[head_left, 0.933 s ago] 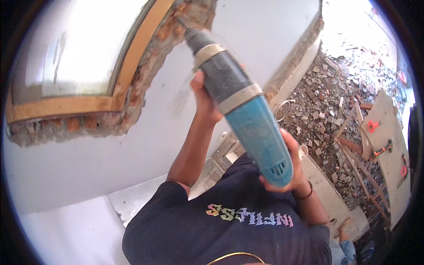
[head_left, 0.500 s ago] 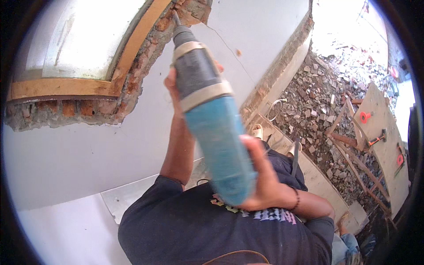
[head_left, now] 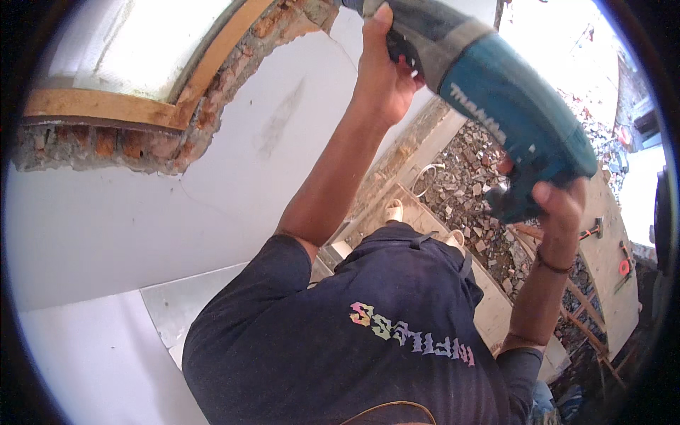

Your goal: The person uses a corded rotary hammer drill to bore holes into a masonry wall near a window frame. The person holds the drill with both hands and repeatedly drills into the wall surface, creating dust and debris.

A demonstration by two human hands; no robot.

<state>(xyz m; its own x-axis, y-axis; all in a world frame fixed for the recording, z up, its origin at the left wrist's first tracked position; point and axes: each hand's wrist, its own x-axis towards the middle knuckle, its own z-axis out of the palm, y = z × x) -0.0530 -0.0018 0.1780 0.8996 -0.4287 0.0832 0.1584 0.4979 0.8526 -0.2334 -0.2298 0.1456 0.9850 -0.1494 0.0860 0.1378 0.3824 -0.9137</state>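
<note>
A teal and dark grey rotary hammer [head_left: 513, 95] slants across the upper right, its front end running to the picture's top edge near the chipped masonry. My left hand [head_left: 382, 85] is closed around its front part, thumb on top. At the rear, my right hand [head_left: 564, 205] grips the back handle, partly hidden behind the tool's body. The bit cannot be seen. Nearby, exposed brick [head_left: 212, 106] and rough mortar run along a wooden window frame [head_left: 99, 108], next to the white wall [head_left: 234, 184].
Broken rubble [head_left: 482, 163] covers the ground at right. Beside it, a wooden board [head_left: 609, 283] carries a hammer [head_left: 593, 228] and a red-orange round piece [head_left: 624, 267]. My sandalled feet stand on a plank platform [head_left: 496, 301]. A white cable [head_left: 425, 176] curls by the wall's end.
The rotary hammer has swung up and to the right, its bit leaving view from the broken wall edge. Both hands have moved with it, my right arm now reaching out farther.
</note>
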